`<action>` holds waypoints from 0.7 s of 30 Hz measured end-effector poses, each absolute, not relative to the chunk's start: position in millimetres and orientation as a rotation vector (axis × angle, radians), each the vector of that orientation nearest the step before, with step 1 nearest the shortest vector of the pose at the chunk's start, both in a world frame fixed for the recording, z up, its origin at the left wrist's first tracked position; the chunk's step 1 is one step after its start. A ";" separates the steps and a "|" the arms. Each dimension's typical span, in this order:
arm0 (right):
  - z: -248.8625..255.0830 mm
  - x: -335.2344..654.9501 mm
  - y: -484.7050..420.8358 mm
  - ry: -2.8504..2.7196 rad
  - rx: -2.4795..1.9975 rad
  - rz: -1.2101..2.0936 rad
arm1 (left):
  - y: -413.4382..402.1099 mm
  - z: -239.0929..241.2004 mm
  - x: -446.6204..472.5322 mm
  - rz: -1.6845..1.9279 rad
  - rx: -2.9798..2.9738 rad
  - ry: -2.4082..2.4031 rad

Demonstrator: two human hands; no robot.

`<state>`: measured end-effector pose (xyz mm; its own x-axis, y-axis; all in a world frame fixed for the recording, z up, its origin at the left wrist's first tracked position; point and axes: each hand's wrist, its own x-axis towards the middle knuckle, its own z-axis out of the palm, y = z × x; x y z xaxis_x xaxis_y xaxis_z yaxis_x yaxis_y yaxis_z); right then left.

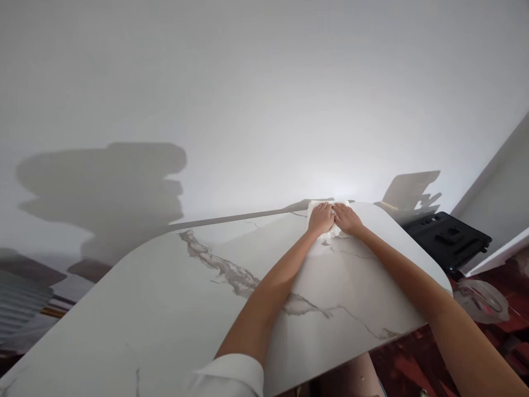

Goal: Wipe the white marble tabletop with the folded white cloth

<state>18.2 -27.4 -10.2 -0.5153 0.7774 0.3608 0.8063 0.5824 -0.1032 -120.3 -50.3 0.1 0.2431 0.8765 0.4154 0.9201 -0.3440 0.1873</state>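
Observation:
A crumpled white cloth (340, 234) lies on the marble-patterned table (198, 309), near its far edge by the wall. My left hand (322, 217) is pressed down on the cloth, its fingers close together and slightly bent over it. Right beside it, my right hand (346, 218) bears on the same cloth, fingers pointing toward the left hand. The two hands meet at the fingertips. Both arms reach forward over the tabletop. The cloth's middle is hidden under the hands.
The white wall (264, 99) rises just behind the table and carries dark shadows. A black hard case (448, 234) stands past the table's right end. Below it, a clear plastic bag (481, 301) rests near the reddish floor (518, 309). Grey ribbed material (25, 303) shows at the left.

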 end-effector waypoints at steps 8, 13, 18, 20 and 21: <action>-11.2 20.7 -118.5 -2.444 -1.402 -0.173 | -123.9 -3.8 -122.2 -0.634 -2.500 -1.610; -10.3 16.8 -188.7 -2.493 -1.320 -0.214 | -199.0 -7.0 -126.7 -0.614 -2.478 -1.672; -11.7 25.5 -250.2 -2.531 -1.163 -0.207 | -266.1 -7.4 -127.6 -0.723 -2.512 -1.869; -12.1 34.9 -266.0 -2.545 -1.109 -0.183 | -283.3 -3.3 -124.7 -0.716 -2.588 -2.012; -11.8 40.9 -271.4 -2.556 -1.087 -0.162 | -289.7 -0.1 -122.0 -0.691 -2.626 -2.096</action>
